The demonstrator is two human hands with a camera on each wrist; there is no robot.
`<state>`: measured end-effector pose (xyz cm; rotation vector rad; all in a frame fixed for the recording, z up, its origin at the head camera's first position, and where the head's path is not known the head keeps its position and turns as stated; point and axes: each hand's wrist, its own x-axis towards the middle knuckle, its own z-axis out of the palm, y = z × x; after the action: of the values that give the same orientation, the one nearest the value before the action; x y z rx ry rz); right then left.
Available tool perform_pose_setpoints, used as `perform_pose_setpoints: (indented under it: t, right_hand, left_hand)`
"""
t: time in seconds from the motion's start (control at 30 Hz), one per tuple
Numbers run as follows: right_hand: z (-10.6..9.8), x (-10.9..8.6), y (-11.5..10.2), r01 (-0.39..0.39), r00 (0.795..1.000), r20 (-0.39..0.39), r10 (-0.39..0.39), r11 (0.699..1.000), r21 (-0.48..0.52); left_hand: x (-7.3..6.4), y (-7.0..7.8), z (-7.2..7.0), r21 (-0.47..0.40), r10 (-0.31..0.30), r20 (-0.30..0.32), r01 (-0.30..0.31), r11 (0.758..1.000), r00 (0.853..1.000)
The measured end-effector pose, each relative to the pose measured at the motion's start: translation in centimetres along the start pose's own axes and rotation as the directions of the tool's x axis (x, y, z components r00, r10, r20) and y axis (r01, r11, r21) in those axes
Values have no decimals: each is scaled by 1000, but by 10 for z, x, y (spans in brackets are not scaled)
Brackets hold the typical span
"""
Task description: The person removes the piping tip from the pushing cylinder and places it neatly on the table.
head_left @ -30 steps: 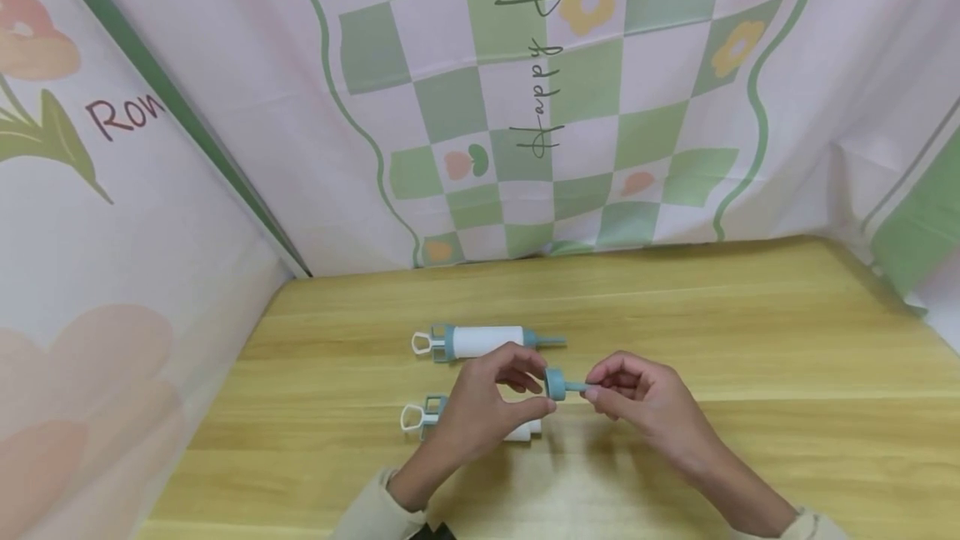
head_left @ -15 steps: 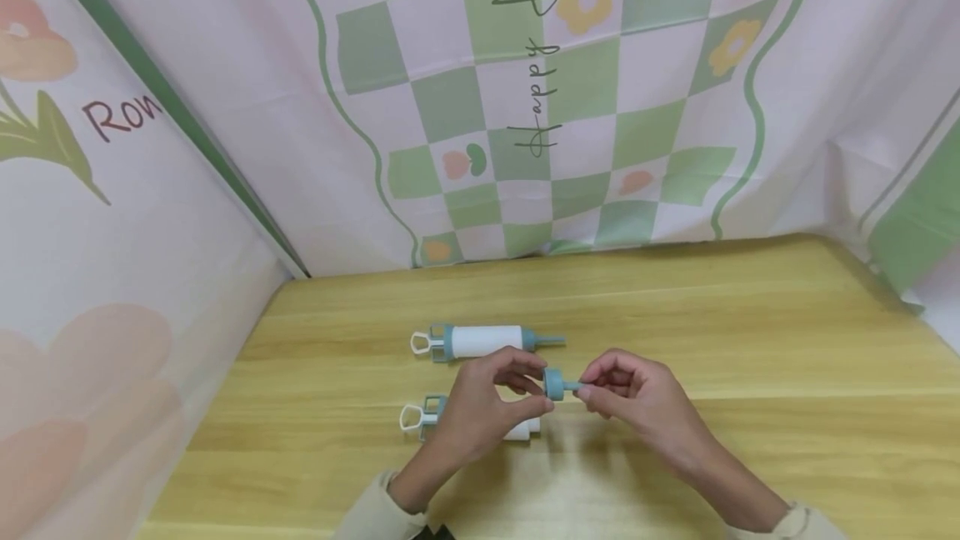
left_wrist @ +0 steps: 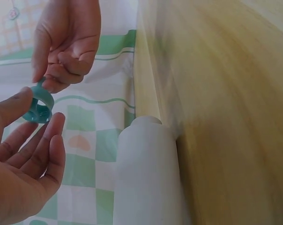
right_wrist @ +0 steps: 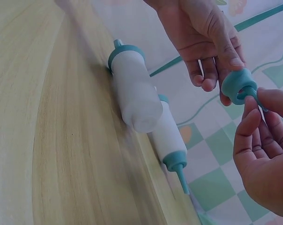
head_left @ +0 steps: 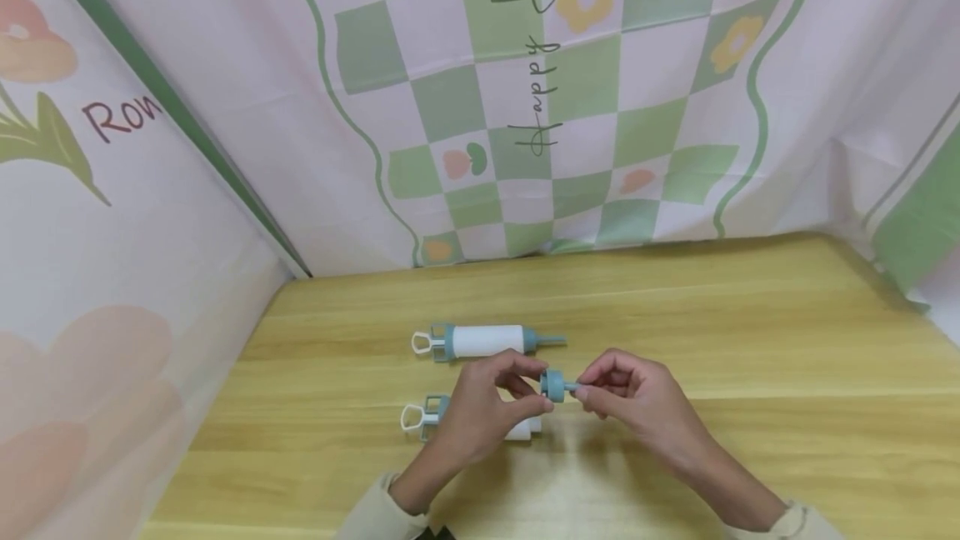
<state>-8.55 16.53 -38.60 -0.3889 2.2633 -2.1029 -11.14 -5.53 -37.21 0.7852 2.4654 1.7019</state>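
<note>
One teal collar is being held above the table, pinched by the left hand, while its nozzle is being pinched by the right hand. Nozzle fitting is apparently being carried out; steady coaxial alignment is probably being called for next. "Happy" is being displayed on the checked backdrop.

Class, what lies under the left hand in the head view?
The nearer tube: its ring handle and white end show; the left hand covers the stretch between.

On table: far syringe behind near syringe | above: nozzle cap
</note>
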Motion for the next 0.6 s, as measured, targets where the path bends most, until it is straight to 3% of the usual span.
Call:
perform_pose_setpoints:
  t: [0.6]
  right_hand:
    - [1,-1,-3,-29,999,17,29,1000,5]
  left_hand:
    - [0,0,2,-9,-7,-47,7,1000,999]
